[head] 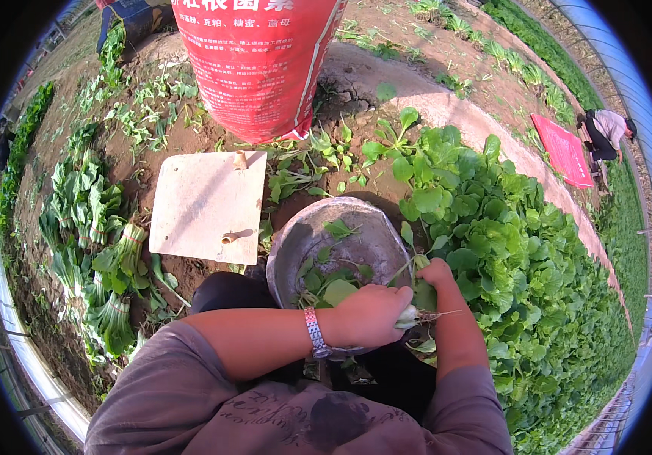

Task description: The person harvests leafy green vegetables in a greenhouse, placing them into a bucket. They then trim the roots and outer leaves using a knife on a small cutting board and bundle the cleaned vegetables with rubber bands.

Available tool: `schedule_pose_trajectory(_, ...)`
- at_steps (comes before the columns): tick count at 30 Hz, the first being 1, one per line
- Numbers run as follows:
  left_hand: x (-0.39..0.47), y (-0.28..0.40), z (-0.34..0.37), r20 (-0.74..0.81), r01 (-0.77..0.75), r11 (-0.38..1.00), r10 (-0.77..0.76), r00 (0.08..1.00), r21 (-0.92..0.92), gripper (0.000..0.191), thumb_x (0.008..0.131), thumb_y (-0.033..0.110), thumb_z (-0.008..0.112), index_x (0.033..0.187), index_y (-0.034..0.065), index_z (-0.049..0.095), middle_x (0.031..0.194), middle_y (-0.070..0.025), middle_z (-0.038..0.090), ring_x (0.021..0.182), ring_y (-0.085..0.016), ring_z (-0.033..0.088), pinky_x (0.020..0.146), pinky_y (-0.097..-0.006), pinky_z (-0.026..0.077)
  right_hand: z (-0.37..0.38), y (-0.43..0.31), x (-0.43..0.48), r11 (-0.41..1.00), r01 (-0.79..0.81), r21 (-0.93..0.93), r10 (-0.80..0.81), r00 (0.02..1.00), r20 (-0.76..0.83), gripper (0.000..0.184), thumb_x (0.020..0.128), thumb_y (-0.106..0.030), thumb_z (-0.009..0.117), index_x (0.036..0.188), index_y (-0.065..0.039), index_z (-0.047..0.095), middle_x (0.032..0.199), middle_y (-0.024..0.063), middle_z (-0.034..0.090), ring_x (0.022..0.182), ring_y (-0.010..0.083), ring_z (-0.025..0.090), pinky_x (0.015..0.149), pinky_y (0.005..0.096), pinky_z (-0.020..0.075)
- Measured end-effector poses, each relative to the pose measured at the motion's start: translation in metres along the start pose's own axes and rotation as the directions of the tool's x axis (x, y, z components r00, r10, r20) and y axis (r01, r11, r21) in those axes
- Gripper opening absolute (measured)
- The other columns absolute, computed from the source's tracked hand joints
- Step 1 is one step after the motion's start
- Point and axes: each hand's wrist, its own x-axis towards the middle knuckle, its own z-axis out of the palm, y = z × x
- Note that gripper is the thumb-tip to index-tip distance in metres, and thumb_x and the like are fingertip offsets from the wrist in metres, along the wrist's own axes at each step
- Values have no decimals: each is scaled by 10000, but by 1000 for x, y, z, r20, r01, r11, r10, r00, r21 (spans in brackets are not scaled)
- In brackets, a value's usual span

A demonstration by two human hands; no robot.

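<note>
My left hand (372,314), with a metal-banded watch (316,333) on its wrist, is closed around a few leafy greens (407,317). Their pale stem bases and thin roots stick out to the right, and their leaves (339,292) hang over a worn round basin (384,239). Just beyond it, at the basin's right rim, my right hand (437,273) grips the stems of another leafy green (420,263); its fingers are partly hidden. Loose leaves (339,228) lie inside the basin between my knees.
Dense growing greens (491,227) border the basin's right side. On the left lie several tied bundles of greens (124,250) and a pale board (206,210) with short pegs. A red printed sack (252,74) stands ahead. Another person (607,133) bends beside a red sheet (562,151) far right.
</note>
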Motion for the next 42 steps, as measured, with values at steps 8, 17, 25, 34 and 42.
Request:
schedule_pose_trajectory(8, 14, 26, -7, 54, 122, 992, -121, 991, -13, 431, 712, 254, 676, 1044, 44, 498, 865, -188, 624, 833, -348, 618, 738, -413, 486, 57, 13, -3, 919, -124, 374, 168, 982, -89, 618, 525, -296, 773, 1013, 27, 571, 1026, 223, 622, 949, 343, 620, 825, 408, 490)
schedule_pose_trajectory(17, 22, 39, 3, -156, 56, 927, -121, 980, -371, 324, 686, 96, 658, 975, 49, 518, 795, -87, 618, 736, -214, 620, 682, -317, 483, -20, 84, -30, 844, -123, 522, 200, 975, -94, 520, 543, -235, 752, 976, 14, 608, 877, 177, 658, 788, 295, 649, 729, 368, 513)
schedule_pose_trajectory(25, 63, 29, 10, -253, -158, 589, -82, 964, -793, 302, 701, -80, 614, 955, 46, 509, 780, 17, 526, 657, -90, 530, 599, -250, 467, -80, 145, -111, 687, 176, 705, 368, 752, -547, 336, 649, -107, 694, 966, -10, 636, 816, 122, 659, 734, 238, 637, 706, 317, 501)
schedule_pose_trajectory(34, 86, -12, 14, -235, -90, 695, -116, 965, -714, 288, 725, -50, 575, 1003, 20, 544, 827, -49, 608, 749, -164, 589, 690, -312, 503, -108, 125, -158, -126, 590, 797, 382, 771, -510, 323, 715, 87, 567, 1020, -15, 600, 861, 64, 638, 713, 192, 609, 681, 324, 506)
schedule_pose_trajectory(42, 72, 26, 1, -174, -192, 494, 82, 981, -848, 580, 776, -30, 634, 1309, 19, 410, 1231, -77, 484, 884, -150, 570, 717, -318, 530, -136, 20, -200, -7, 578, 816, 207, 799, -565, 586, 661, 100, 519, 1236, 1, 476, 1023, 69, 598, 880, 201, 597, 787, 316, 482)
